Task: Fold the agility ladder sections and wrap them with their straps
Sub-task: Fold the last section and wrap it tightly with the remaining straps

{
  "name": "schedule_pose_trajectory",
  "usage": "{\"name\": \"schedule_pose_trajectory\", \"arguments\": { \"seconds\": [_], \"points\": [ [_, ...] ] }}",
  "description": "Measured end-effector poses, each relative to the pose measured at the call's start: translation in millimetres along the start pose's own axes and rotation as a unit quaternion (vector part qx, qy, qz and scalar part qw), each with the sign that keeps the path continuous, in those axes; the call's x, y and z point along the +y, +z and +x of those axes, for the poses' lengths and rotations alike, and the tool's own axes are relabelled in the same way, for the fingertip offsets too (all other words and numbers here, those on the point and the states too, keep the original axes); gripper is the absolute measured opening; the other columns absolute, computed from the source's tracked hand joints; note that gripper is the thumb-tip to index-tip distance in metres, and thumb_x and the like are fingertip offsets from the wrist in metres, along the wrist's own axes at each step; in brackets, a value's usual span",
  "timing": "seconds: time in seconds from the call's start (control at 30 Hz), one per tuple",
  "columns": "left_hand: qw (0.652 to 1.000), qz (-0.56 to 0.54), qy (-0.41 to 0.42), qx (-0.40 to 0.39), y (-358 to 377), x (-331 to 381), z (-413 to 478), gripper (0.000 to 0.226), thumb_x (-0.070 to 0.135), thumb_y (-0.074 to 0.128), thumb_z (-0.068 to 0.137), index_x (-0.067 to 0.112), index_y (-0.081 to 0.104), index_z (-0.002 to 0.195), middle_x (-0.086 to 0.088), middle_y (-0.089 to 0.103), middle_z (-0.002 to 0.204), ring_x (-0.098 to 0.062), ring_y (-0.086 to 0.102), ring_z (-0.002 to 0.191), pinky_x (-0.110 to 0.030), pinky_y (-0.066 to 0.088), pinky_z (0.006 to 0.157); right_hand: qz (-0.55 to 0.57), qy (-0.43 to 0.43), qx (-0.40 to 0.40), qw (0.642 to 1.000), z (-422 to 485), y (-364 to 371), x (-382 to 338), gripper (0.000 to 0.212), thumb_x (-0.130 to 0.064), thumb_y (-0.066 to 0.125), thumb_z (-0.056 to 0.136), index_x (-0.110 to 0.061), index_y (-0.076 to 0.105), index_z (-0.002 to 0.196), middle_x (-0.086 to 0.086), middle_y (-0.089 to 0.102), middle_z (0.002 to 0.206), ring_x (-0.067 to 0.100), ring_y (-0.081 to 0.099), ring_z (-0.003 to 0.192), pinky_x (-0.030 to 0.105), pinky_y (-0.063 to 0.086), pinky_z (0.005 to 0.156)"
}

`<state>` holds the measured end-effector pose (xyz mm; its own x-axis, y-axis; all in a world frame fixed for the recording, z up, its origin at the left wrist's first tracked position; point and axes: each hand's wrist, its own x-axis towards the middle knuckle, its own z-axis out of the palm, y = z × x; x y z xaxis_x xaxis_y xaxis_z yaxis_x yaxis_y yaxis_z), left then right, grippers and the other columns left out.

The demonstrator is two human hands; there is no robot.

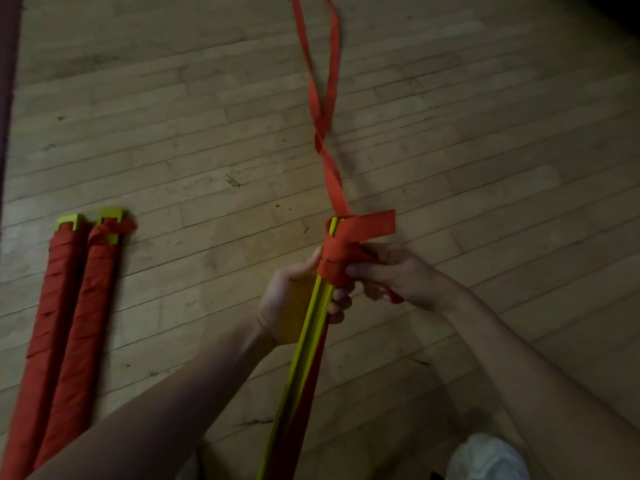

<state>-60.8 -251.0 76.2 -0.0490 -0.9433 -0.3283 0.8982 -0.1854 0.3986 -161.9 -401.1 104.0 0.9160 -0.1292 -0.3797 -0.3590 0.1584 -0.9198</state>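
A stack of yellow ladder rungs [313, 320] runs from the bottom centre up to mid-frame. My left hand [294, 299] grips the stack just below its top end. Red strap [337, 258] is wound several turns round that top end. My right hand [394, 275] pinches the strap against the wound part, a short end [377, 225] sticking out to the right. Two loose strap tails [323, 109] twist together and trail away across the floor to the top edge.
Two wrapped ladder bundles [65, 327], red strap wound along them and yellow ends showing, lie side by side on the wooden floor [173, 133] at the left. A white shoe [488, 459] shows at the bottom right. A dark mat edge [7, 81] borders the far left.
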Motion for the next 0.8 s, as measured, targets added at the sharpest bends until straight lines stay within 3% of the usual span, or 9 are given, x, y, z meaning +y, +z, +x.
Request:
{"name": "schedule_pose_trajectory", "arguments": {
  "seconds": [0.1,0.2,0.27,0.33,0.4,0.47,0.6,0.7,0.8],
  "points": [
    [0.994,-0.066,-0.026,-0.085,2.3,-3.7,5.1,0.042,0.042,0.053,0.092,0.003,0.060,0.106,-0.008,0.057,0.080,-0.018,0.055,0.069,-0.028,0.045,0.064,0.022,0.038,-0.011,0.999,-1.2,-0.5,-8.0,0.015,-0.001,0.058,0.084,-0.009,0.049,0.075,-0.008,0.038,0.041,0.001,0.031,0.031,0.013,0.025,0.033],
    [0.989,-0.104,-0.036,-0.099,2.3,-9.3,8.2,0.041,0.040,0.058,0.089,0.003,0.059,0.105,-0.010,0.057,0.086,-0.018,0.056,0.068,-0.027,0.045,0.063,0.029,0.038,0.000,0.999,-3.5,-1.2,-13.2,0.019,0.005,0.057,0.086,-0.014,0.054,0.083,-0.010,0.047,0.041,0.000,0.034,0.030,0.011,0.024,0.032],
    [0.996,-0.069,-0.028,-0.051,0.0,-9.7,6.5,0.048,0.044,0.068,0.079,0.003,0.065,0.105,-0.011,0.060,0.092,-0.016,0.057,0.066,-0.027,0.049,0.062,0.003,0.034,0.010,0.999,-3.8,-0.7,-11.6,0.017,0.003,0.057,0.087,-0.013,0.055,0.090,-0.010,0.051,0.041,0.000,0.036,0.029,0.011,0.025,0.032],
    [0.998,0.003,-0.010,0.069,2.4,-11.1,3.3,0.058,0.053,0.070,0.073,0.003,0.068,0.102,-0.011,0.063,0.092,-0.017,0.060,0.066,-0.029,0.053,0.063,-0.008,0.033,0.024,0.999,-2.0,-0.7,-5.5,0.010,-0.002,0.061,0.086,-0.010,0.056,0.089,-0.008,0.045,0.042,0.000,0.033,0.030,0.013,0.025,0.032],
    [0.978,0.092,0.005,0.185,5.6,-15.4,3.0,0.060,0.060,0.051,0.085,0.004,0.067,0.101,-0.010,0.066,0.085,-0.018,0.064,0.067,-0.031,0.056,0.064,-0.001,0.039,0.047,0.998,0.9,-2.5,4.1,0.010,-0.009,0.064,0.085,-0.009,0.054,0.082,-0.005,0.037,0.041,0.003,0.030,0.031,0.015,0.024,0.033],
    [0.952,0.180,0.036,0.244,10.7,-19.2,1.6,0.058,0.057,0.031,0.095,0.011,0.064,0.105,-0.008,0.071,0.083,-0.020,0.069,0.073,-0.033,0.058,0.069,-0.007,0.054,0.061,0.997,1.7,-4.5,9.5,0.014,-0.013,0.064,0.085,-0.008,0.052,0.081,-0.005,0.035,0.040,0.003,0.029,0.030,0.015,0.023,0.033],
    [0.901,0.324,0.140,0.251,18.2,-24.9,-2.7,0.037,0.049,0.037,0.097,0.023,0.051,0.120,-0.009,0.067,0.107,-0.024,0.070,0.086,-0.035,0.059,0.073,-0.037,0.071,0.069,0.994,3.6,-7.6,10.4,0.017,-0.015,0.064,0.088,-0.009,0.051,0.078,-0.006,0.034,0.040,0.003,0.028,0.030,0.015,0.022,0.033],
    [0.885,0.363,0.140,0.256,18.2,-30.5,-1.6,0.044,0.030,0.062,0.092,0.025,0.038,0.129,-0.008,0.064,0.101,-0.017,0.068,0.079,-0.032,0.058,0.072,-0.078,0.077,0.070,0.991,6.5,-7.9,8.4,0.021,-0.021,0.066,0.087,-0.011,0.051,0.077,-0.005,0.035,0.041,0.005,0.029,0.032,0.017,0.023,0.034],
    [0.872,0.381,0.154,0.267,13.6,-35.4,0.2,0.055,0.017,0.061,0.093,0.034,0.032,0.136,-0.009,0.065,0.094,-0.015,0.066,0.075,-0.027,0.056,0.068,-0.138,0.075,0.043,0.987,4.6,-12.8,2.1,0.018,-0.020,0.066,0.088,-0.007,0.055,0.081,-0.005,0.041,0.045,0.005,0.035,0.036,0.017,0.028,0.037]
  ]
}}
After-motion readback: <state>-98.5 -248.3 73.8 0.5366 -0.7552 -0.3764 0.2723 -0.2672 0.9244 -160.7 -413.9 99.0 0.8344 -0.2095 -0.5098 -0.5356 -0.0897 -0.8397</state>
